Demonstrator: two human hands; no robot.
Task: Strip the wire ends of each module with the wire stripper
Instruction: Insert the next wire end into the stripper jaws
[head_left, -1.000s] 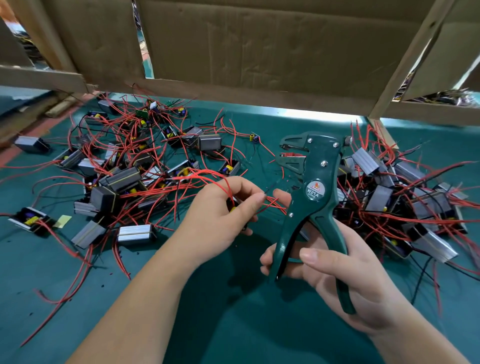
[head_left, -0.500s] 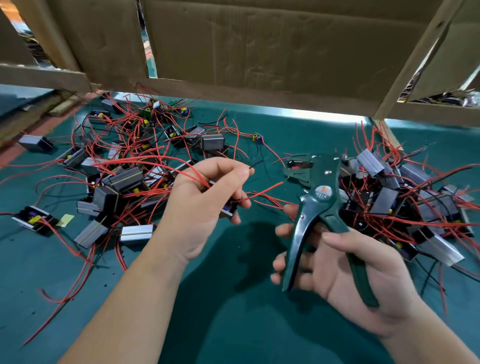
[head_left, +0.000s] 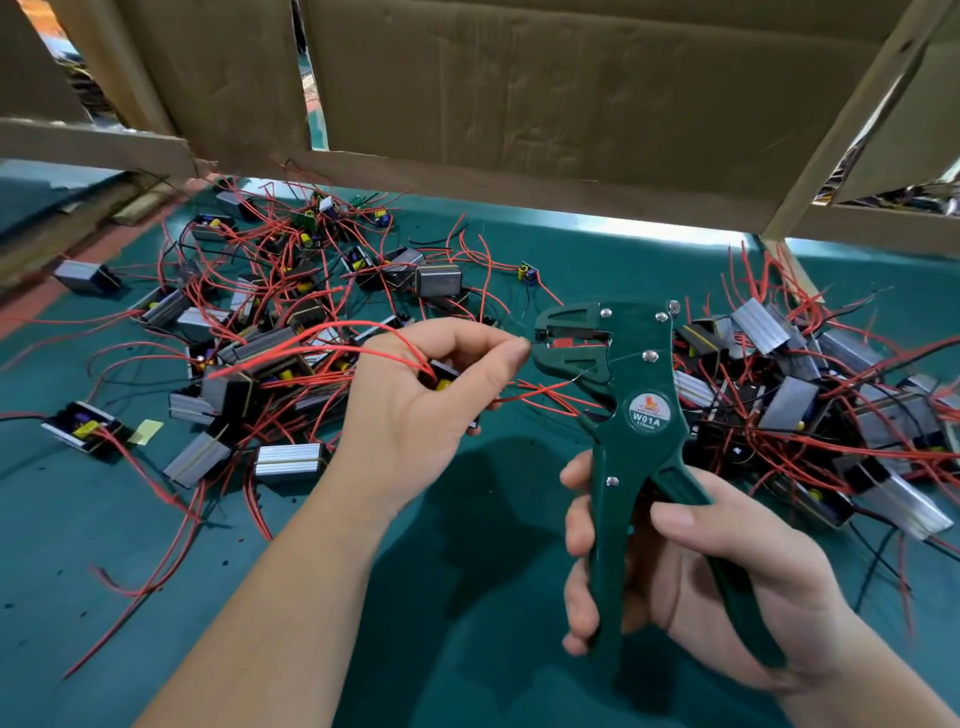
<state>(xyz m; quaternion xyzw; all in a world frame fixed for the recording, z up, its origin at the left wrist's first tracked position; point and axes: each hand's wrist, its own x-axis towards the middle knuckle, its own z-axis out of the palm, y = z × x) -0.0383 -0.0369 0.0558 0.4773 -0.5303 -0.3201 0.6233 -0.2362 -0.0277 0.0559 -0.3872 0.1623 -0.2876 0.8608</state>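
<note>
My right hand (head_left: 691, 577) grips the handles of a dark green wire stripper (head_left: 631, 410), its head upright above the mat. My left hand (head_left: 415, 410) holds a small black module (head_left: 444, 376) with red wires (head_left: 332, 338) looping out of it. Thumb and forefinger pinch a thin wire end right at the left side of the stripper's jaws (head_left: 563, 343). Another red wire (head_left: 540, 391) from the module runs under the jaws. Whether the jaws bite the pinched wire, I cannot tell.
A heap of grey modules with red wires (head_left: 270, 338) lies at the left on the green mat (head_left: 467, 597). A second heap (head_left: 810, 395) lies at the right, behind the stripper. Cardboard walls (head_left: 519, 104) stand along the back edge.
The stripper has come up and left, so its jaws now meet the wire end in my left fingers. My left hand has shifted slightly right with the module.
</note>
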